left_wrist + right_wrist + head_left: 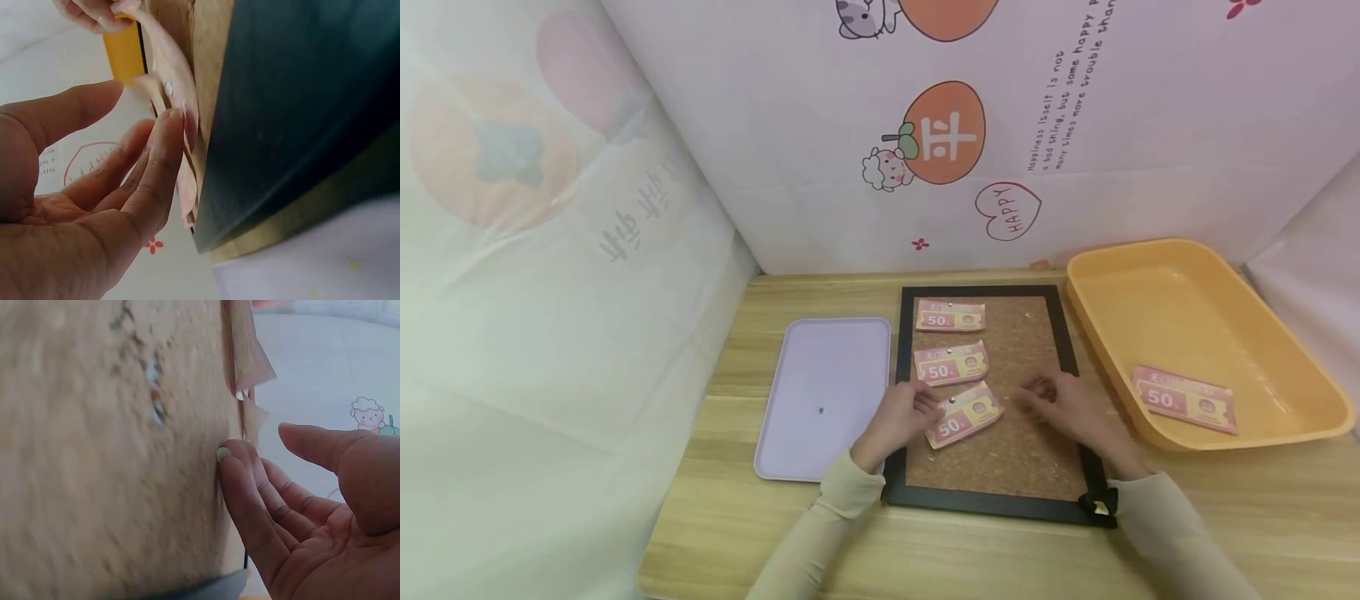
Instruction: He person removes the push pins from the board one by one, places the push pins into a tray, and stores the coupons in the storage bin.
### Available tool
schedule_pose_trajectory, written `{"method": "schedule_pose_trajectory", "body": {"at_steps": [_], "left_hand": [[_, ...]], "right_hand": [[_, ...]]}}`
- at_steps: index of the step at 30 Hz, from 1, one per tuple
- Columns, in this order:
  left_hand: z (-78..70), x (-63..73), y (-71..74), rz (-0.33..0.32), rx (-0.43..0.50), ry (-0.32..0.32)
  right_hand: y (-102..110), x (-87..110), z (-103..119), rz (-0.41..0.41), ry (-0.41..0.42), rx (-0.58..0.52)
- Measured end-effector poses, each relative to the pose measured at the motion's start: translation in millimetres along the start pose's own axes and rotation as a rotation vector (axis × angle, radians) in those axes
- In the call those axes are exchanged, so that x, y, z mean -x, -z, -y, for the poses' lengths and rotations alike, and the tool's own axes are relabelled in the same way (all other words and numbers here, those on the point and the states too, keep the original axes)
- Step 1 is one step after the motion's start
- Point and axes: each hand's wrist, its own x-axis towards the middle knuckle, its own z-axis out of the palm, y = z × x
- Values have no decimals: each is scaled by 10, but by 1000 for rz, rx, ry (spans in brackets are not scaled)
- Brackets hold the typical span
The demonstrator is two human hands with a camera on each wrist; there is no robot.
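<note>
Btm coupon (968, 417) on corkbd (996, 467), L hand (901, 417) touching it, R hand (1062, 403) nr, both w/ thumbs apart

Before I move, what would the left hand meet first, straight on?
The lowest pink-and-yellow rectangular paper coupon on the black-framed corkboard; fingertips seem to touch it, though depth is unclear.

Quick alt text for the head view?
Left hand touches the nearest of three coupons on a black-framed corkboard; right hand is just beyond its right edge. A lilac tray lies left; a yellow tub with another coupon, right.
</note>
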Motion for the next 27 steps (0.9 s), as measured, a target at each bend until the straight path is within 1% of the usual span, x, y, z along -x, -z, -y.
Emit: {"method": "schedule_pose_trajectory", "body": {"at_steps": [4,9,14,18,22,27], "left_hand": [[10,-2,-45,-12,-5,-11],[9,-15,-68,-30,-3,-29],[-1,-43,-83,-9,13,-26],[-10,-67,-86,2,22,-11],[-29,-91,-82,13,58,6],[-47,-117,-80,21,95,10]], "right_hand": [[-75,-24,-11,6,3,-39],[-130,-41,-2,-2,-12,-44],[-156,-52,55,32,-33,-73],[-180,-74,84,65,-28,-108],[-209,-98,99,89,-27,-138],[-246,-115,108,106,-36,-165]]}}
